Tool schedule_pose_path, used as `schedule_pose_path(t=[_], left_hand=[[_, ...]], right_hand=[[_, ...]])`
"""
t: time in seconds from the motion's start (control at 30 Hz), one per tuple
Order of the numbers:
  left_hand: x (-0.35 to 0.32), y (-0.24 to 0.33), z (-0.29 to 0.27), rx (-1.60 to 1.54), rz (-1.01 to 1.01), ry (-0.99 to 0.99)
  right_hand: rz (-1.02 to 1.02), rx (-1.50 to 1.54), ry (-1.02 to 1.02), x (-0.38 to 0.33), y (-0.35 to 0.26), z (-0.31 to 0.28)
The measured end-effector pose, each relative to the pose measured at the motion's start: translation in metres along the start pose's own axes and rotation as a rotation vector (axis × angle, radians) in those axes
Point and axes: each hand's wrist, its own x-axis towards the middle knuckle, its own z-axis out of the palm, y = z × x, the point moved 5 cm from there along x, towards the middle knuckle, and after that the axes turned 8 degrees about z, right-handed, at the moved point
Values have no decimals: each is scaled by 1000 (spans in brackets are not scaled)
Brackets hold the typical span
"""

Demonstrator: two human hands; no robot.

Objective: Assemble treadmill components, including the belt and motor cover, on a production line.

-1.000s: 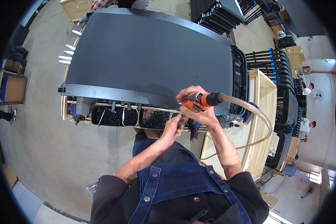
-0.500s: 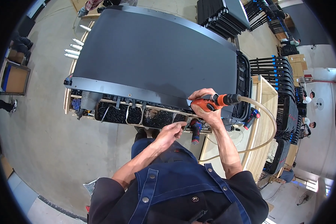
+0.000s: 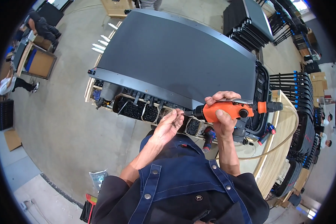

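Note:
My right hand (image 3: 226,114) is wrapped round an orange air screwdriver (image 3: 227,111), which lies level with its bit pointing left. A pale hose (image 3: 294,127) runs from its rear end. My left hand (image 3: 168,126) is pinched closed right at the bit's tip; whatever is between the fingertips is too small to make out. Both hands are over the near edge of a large dark grey panel (image 3: 175,56). Below that edge, bins of small black screws (image 3: 131,109) stand in a row, partly covered by my left hand.
A blue-and-red power driver (image 3: 209,139) hangs beside the bins, and another driver (image 3: 267,134) is at the panel's right end. A wooden crate (image 3: 274,149) stands to the right. Stacked black panels (image 3: 246,22) are behind. A person (image 3: 43,24) is at the far left.
The screwdriver has swung from over the panel's edge to lie level, its bit now at my left fingertips. My left hand has come up from the screw bins. The view has shifted.

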Motion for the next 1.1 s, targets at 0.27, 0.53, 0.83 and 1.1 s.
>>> schedule_pose_path(t=[0.27,0.53,0.83,1.1], left_hand=[[-15,27,17,-25,98,94],[2,64,1,-76,117,172],[30,120,-15,-201,29,-34],[42,131,-23,-236,-148,121]], right_hand=[[7,81,74,4,23,15],[-65,-97,50,22,48,61],[-89,-269,95,52,90,124],[53,-494,1,77,133,149]])
